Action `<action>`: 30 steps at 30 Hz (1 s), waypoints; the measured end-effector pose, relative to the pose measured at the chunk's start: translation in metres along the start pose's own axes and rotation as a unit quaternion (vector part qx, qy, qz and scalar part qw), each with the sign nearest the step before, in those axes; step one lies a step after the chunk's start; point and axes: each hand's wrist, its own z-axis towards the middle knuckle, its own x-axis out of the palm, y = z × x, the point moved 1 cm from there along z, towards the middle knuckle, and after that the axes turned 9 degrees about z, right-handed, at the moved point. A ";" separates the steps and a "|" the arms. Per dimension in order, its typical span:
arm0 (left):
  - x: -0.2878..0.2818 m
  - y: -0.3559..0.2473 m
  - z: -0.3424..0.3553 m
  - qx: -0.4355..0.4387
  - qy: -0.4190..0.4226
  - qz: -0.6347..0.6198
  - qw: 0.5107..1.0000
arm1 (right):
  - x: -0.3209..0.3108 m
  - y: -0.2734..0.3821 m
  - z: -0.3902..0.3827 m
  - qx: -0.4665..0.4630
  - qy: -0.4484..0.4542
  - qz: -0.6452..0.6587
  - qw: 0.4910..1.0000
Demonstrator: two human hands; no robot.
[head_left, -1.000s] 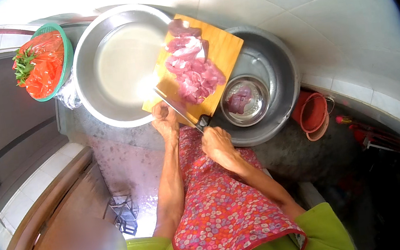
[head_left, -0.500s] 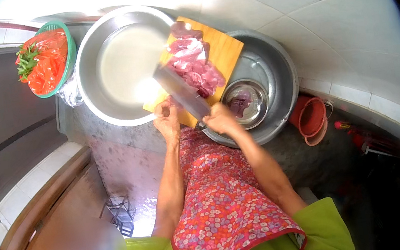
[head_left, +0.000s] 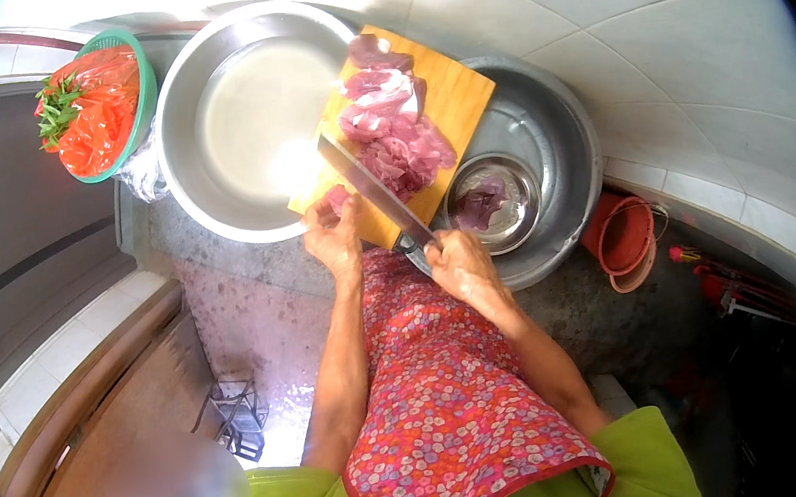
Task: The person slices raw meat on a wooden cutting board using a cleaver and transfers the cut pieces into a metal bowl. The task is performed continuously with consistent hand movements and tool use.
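Observation:
My right hand (head_left: 461,265) is closed round the black handle of a broad cleaver (head_left: 375,189). Its blade slants up and left over a wooden cutting board (head_left: 454,95). Raw red meat (head_left: 395,133), in slices and larger pieces, lies along the board on the far side of the blade. At the board's near left corner, my left hand (head_left: 332,239) pinches a small piece of meat (head_left: 335,199), apart from the blade. The board rests across the rims of two large metal basins.
The left basin (head_left: 176,177) contains cloudy water. Inside the right basin (head_left: 573,140) sits a small steel bowl (head_left: 533,192) with a dark piece of meat. A green basket (head_left: 145,96) with red plastic bags and green vegetables stands far left. Red buckets (head_left: 626,237) stand to the right.
The cleaver has turned so its blade now shows edge-on and steeper, with my right hand slightly lower and further right. My left hand stays at the board's near left corner.

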 end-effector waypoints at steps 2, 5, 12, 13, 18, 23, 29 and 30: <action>0.001 0.011 0.006 -0.024 0.028 -0.042 0.998 | 0.010 -0.007 -0.007 0.005 0.018 -0.022 1.000; 0.000 0.006 0.009 -0.038 0.034 -0.117 0.992 | 0.015 -0.019 -0.009 0.031 -0.003 -0.005 0.999; -0.018 -0.024 0.008 0.372 0.027 0.235 0.898 | 0.004 -0.021 -0.005 0.053 0.013 -0.010 0.998; -0.020 -0.021 0.005 0.390 0.039 0.224 0.892 | 0.001 -0.018 -0.005 0.051 0.017 -0.016 0.998; -0.046 -0.009 -0.013 0.325 0.005 0.204 0.924 | -0.005 -0.012 -0.009 0.031 0.006 -0.052 0.998; -0.029 -0.014 -0.014 0.112 0.011 0.045 0.993 | -0.005 -0.006 -0.015 -0.032 0.024 -0.094 0.995; -0.014 -0.008 0.000 0.107 0.081 0.126 0.983 | 0.002 -0.013 -0.022 -0.036 0.017 -0.111 0.993; -0.015 -0.013 0.002 0.100 0.098 0.163 0.977 | 0.004 -0.017 -0.021 -0.031 0.001 -0.099 0.995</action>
